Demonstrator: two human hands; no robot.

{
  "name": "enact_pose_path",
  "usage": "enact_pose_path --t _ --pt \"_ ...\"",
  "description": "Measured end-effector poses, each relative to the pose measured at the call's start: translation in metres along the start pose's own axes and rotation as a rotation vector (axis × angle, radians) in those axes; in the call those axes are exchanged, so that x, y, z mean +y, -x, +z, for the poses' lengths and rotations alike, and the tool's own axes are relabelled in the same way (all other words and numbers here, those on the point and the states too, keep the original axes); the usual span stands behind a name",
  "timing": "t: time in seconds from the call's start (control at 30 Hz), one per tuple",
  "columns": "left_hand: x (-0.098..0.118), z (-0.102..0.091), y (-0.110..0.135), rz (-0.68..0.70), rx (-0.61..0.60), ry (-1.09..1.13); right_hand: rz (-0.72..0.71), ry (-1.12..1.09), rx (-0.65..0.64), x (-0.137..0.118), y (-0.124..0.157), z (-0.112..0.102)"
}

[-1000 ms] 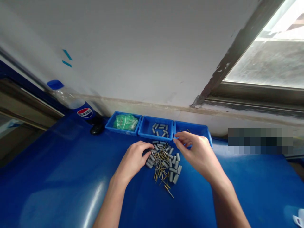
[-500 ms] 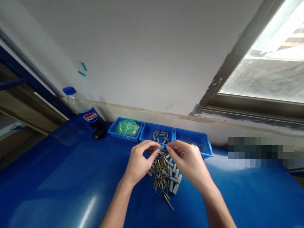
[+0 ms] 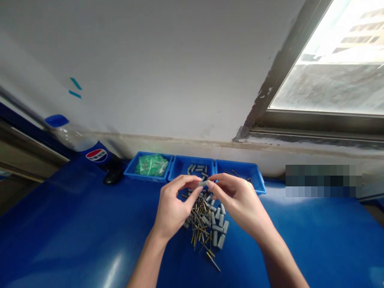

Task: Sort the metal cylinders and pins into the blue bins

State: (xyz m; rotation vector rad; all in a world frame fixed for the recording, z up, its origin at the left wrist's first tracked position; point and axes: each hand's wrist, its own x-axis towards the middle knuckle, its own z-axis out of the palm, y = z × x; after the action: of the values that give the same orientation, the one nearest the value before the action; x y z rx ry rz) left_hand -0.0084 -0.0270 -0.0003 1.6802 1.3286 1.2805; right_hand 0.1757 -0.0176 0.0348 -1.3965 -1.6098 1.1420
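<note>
Left hand (image 3: pixel 174 204) pinches a gray block (image 3: pixel 203 184), can't tell what right hand (image 3: pixel 237 196) grips; middle tray (image 3: pixel 179 168) has some, pile (image 3: pixel 203 216) has lots.

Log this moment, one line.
left hand: holds grey block | right hand: at block's end | below: pins, other blocks | beyond: blue trays

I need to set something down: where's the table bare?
The blue tabletop is bare left of the left hand, in front of the rounded black object, and right of the right hand. Crowded: under and between the hands, grey blocks and thin metal pins.
</note>
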Motion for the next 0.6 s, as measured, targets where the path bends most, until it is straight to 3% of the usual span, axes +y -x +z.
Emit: enact_pose_path --t 0.2,0.37,0.47,0.6 --pt "0.005 0.009 -0.011 0.006 -0.077 -0.04 0.033 -0.127 -0.036 0.009 -0.009 -0.004" --pt "0.012 -0.008 -0.022 0.058 -0.13 -0.329 0.005 -0.153 0.029 0.016 -0.016 0.008" --pt "0.01 -0.02 -0.021 0.007 -0.135 -0.461 -0.006 -0.163 0.036 0.016 -0.016 0.014" --pt "0.004 -0.03 -0.013 -0.153 -0.346 -0.552 0.009 -0.178 0.052 0.014 -0.012 0.014"
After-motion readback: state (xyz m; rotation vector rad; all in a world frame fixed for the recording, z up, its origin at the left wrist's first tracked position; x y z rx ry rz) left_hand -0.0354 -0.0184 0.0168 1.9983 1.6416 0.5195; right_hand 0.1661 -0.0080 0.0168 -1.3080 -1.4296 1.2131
